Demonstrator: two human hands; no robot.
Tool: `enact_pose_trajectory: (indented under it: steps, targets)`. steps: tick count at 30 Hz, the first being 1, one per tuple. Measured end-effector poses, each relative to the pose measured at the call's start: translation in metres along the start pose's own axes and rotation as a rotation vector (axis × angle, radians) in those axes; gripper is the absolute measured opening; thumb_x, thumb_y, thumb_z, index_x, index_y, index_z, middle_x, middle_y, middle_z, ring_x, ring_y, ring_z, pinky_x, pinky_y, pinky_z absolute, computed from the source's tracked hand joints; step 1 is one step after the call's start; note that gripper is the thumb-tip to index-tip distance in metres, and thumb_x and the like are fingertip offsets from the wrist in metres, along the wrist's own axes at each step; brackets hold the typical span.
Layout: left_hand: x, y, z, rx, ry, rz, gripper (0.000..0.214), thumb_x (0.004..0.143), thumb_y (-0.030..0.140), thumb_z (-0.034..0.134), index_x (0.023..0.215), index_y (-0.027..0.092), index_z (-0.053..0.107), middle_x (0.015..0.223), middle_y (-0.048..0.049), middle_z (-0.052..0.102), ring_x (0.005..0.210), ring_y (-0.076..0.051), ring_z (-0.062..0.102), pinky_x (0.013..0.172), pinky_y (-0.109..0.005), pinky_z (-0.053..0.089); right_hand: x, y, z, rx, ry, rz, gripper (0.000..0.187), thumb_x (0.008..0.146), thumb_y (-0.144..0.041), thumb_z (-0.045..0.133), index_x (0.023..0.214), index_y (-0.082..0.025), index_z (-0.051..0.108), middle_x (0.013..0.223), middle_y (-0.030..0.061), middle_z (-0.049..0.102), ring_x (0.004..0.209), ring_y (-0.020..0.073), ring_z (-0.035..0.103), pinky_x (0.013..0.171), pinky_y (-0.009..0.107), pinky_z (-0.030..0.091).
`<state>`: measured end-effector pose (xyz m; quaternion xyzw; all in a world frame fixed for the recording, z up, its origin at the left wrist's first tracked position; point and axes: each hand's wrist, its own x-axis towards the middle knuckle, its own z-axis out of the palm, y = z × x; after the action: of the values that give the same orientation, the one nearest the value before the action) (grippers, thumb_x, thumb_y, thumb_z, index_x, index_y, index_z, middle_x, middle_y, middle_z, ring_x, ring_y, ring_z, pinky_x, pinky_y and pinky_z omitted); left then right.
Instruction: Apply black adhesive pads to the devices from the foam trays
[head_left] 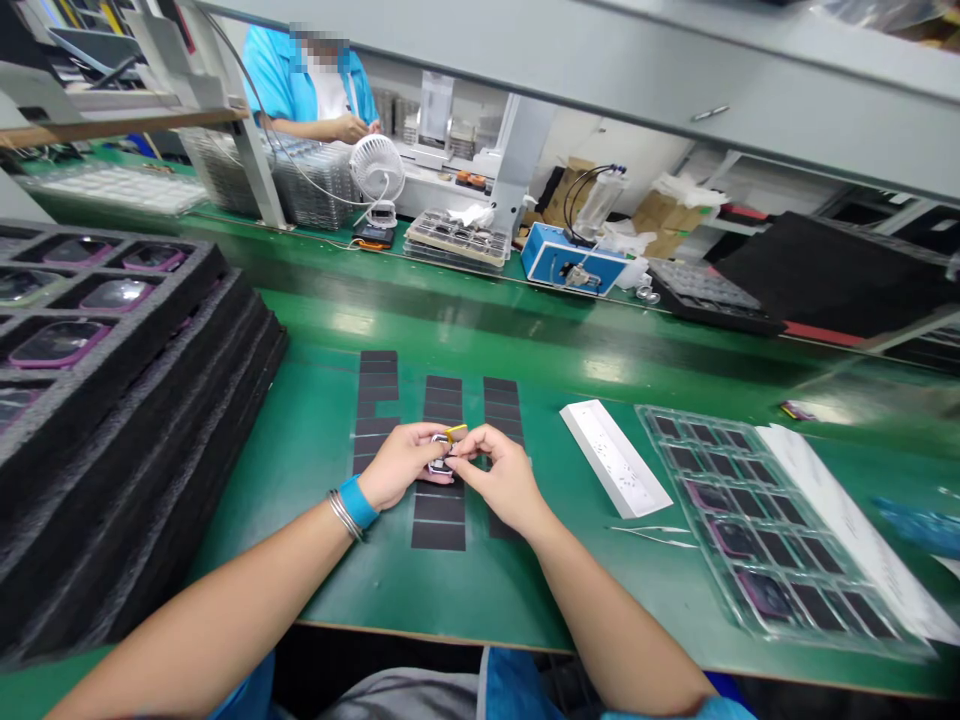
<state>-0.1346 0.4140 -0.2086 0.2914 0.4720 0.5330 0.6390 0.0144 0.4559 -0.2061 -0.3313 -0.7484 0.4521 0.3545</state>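
My left hand [405, 462] is closed around a small device casing [440, 462] with a light rim and electronic parts inside. A yellow flex strip [456, 433] sticks up from its top edge. The fingertips of my right hand [499, 475] are pinched at the casing's right side, by the strip; whether they grip the strip or the casing is hard to make out. Both hands are above the middle column of black rectangular pieces [439, 535] laid on the green mat [360, 600]. Similar columns of black pieces lie to the left and right.
Stacked black foam trays [247, 330] with purple-rimmed casings rise at left. A white box [615, 460] with tiny parts, tweezers [656, 535] and a clear plastic tray [750, 520] lie at right. A white fan [377, 168] and a blue machine [574, 260] stand behind, near a seated co-worker [315, 90].
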Motion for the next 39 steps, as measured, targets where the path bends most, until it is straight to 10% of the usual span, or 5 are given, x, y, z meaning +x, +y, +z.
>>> enact_pose_trajectory:
  steps: [11, 15, 18, 33, 39]
  targets:
    - [-0.002, -0.002, -0.001, -0.024, 0.015, 0.006, 0.032, 0.066, 0.025, 0.073, 0.095, 0.012, 0.068, 0.084, -0.0078, 0.069, 0.065, -0.014, 0.062, 0.059, -0.027, 0.056, -0.003, -0.002, 0.006, -0.293, 0.104, -0.197, 0.01, 0.073, -0.016, 0.063, 0.079, -0.022, 0.058, 0.086, 0.0033, 0.062, 0.088, 0.0192, 0.058, 0.08, 0.034, 0.048]
    - [0.0, -0.003, -0.002, -0.007, -0.002, -0.01, 0.031, 0.068, 0.024, 0.071, 0.097, 0.012, 0.067, 0.08, -0.0077, 0.068, 0.066, -0.016, 0.064, 0.059, -0.028, 0.056, 0.003, 0.007, 0.003, -0.107, 0.15, -0.013, 0.038, 0.069, -0.028, 0.07, 0.104, -0.021, 0.057, 0.105, 0.0079, 0.058, 0.094, 0.0212, 0.057, 0.076, 0.034, 0.051]
    - [-0.001, -0.001, -0.004, -0.03, -0.04, -0.053, 0.029, 0.069, 0.023, 0.07, 0.095, 0.012, 0.066, 0.082, -0.0092, 0.068, 0.07, -0.02, 0.067, 0.062, -0.03, 0.055, 0.007, 0.013, 0.0, 0.081, 0.086, 0.069, 0.019, 0.08, -0.035, 0.06, 0.092, -0.02, 0.061, 0.092, 0.0052, 0.062, 0.076, 0.0167, 0.061, 0.069, 0.03, 0.052]
    - [0.0, 0.001, -0.004, -0.265, -0.02, -0.111, 0.031, 0.073, 0.009, 0.056, 0.103, 0.011, 0.064, 0.087, -0.009, 0.068, 0.077, -0.016, 0.065, 0.078, -0.034, 0.054, -0.002, 0.003, 0.004, -0.67, 0.126, -0.584, 0.021, 0.088, -0.013, 0.052, 0.096, -0.026, 0.067, 0.091, -0.0008, 0.071, 0.078, 0.0156, 0.06, 0.104, 0.048, 0.03]
    - [0.0, 0.002, -0.008, -0.238, -0.054, -0.043, 0.037, 0.074, 0.014, 0.067, 0.111, 0.013, 0.061, 0.097, -0.0098, 0.067, 0.085, -0.016, 0.065, 0.084, -0.033, 0.051, 0.003, 0.008, 0.002, -0.457, 0.083, -0.364, 0.008, 0.083, -0.02, 0.062, 0.084, -0.025, 0.068, 0.1, 0.0033, 0.066, 0.096, 0.0194, 0.056, 0.096, 0.044, 0.041]
